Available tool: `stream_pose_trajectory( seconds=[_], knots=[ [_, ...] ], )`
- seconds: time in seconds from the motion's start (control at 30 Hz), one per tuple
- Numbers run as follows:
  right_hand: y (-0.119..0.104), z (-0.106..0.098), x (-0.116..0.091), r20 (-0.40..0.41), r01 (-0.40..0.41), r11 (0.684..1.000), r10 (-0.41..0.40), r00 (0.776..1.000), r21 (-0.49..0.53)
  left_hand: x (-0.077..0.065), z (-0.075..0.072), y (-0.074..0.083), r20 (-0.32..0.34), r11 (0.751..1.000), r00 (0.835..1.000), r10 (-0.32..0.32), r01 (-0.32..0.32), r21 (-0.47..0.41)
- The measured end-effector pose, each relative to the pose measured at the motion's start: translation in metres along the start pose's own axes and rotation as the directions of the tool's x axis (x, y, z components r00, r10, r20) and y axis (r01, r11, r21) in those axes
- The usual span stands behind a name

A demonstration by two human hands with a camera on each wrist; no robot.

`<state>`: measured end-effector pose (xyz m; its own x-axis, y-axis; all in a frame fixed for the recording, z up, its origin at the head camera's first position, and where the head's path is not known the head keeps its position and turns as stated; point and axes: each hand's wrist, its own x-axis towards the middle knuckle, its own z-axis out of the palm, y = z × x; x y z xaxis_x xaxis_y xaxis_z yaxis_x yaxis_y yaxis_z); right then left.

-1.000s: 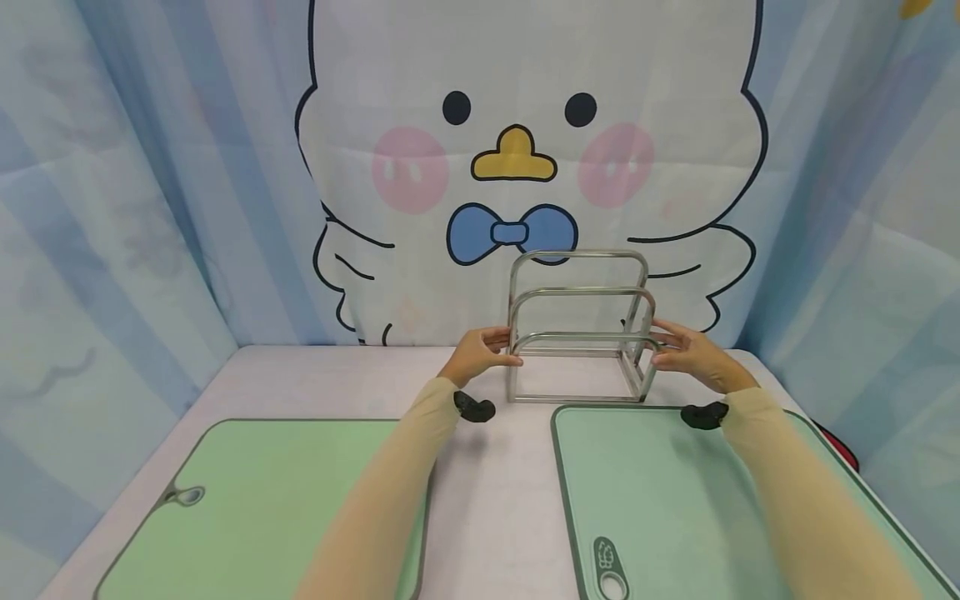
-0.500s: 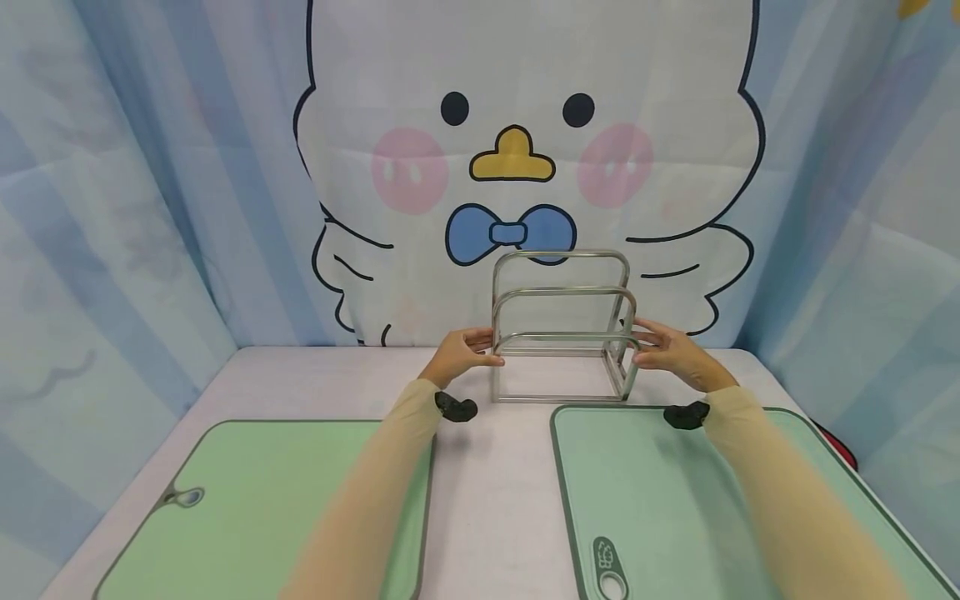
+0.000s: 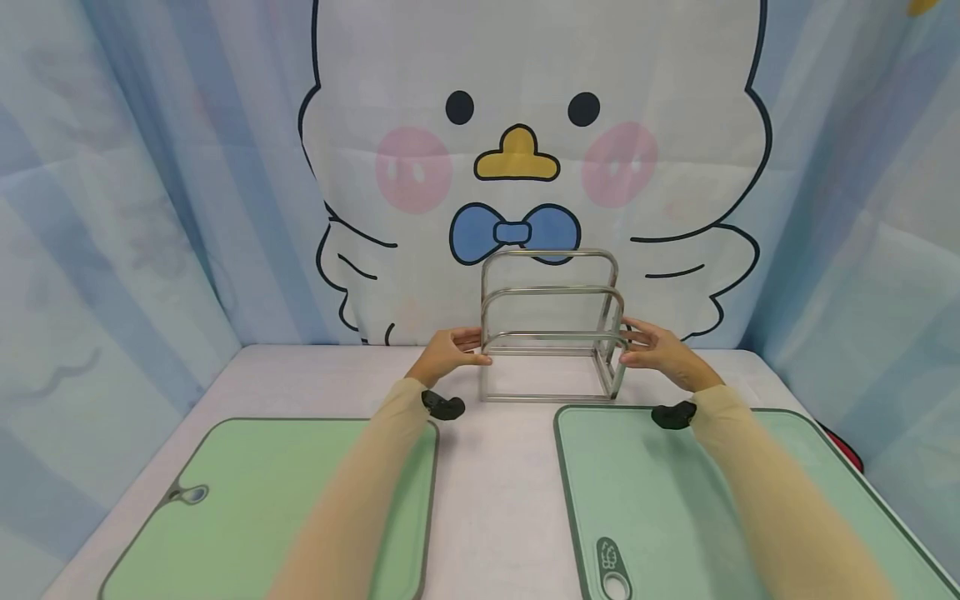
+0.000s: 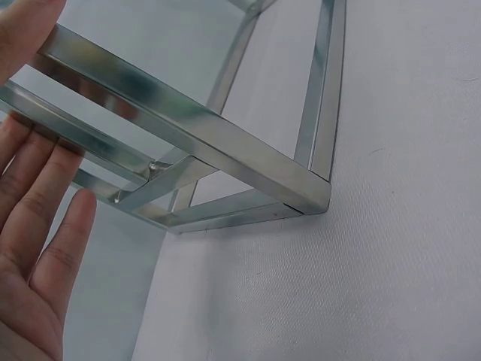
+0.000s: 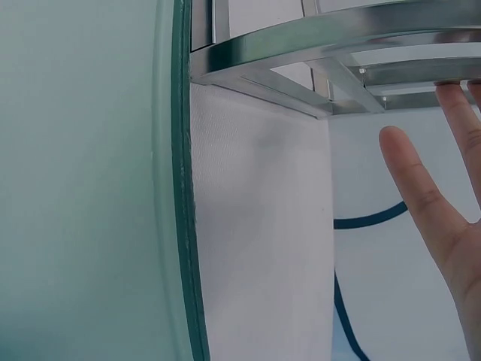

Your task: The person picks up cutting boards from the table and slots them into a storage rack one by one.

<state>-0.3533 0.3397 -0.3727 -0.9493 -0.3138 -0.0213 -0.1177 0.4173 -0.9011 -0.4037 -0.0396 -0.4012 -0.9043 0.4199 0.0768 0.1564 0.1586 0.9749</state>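
Note:
A silver metal rack (image 3: 555, 335) with three upright loops stands at the back of the table, between both hands. At its left side, my left hand (image 3: 442, 354) touches the frame, the thumb lying at the front loop. In the left wrist view, straight fingers (image 4: 34, 203) rest against a bar of the rack (image 4: 225, 143). My right hand (image 3: 663, 354) touches the opposite side with extended fingers. The right wrist view shows fingertips on a bar, while one straight finger (image 5: 409, 169) stays apart from the rack (image 5: 301, 45); the thumb is out of that view.
A light green cutting board (image 3: 262, 500) lies at the left of the white table (image 3: 487, 500). Another green board (image 3: 675, 517) lies at the right, its far edge just before the rack. A printed curtain (image 3: 517, 67) hangs behind; something red (image 3: 843, 450) shows at the right edge.
The rack has slid left along the table, and both hands have moved left with it, keeping contact at its sides. The boards have stayed in place.

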Motion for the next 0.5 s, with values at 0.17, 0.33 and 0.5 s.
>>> stream_pose_trajectory(
  seconds=[0.17,0.33,0.5],
  knots=[
    [-0.003,0.003,-0.001,0.001,0.004,1.000,-0.004,1.000,-0.010,-0.004,-0.005,0.002,0.015,1.000,1.000,-0.012,0.012,0.003],
    [-0.006,0.007,0.001,-0.003,0.009,1.000,-0.009,1.000,-0.017,-0.006,-0.010,0.002,0.010,1.000,1.000,-0.016,0.016,0.001],
    [-0.007,0.012,0.006,-0.005,0.016,0.999,-0.016,1.000,-0.027,-0.008,-0.015,-0.001,0.005,0.999,1.000,-0.020,0.020,0.037]
  ],
)
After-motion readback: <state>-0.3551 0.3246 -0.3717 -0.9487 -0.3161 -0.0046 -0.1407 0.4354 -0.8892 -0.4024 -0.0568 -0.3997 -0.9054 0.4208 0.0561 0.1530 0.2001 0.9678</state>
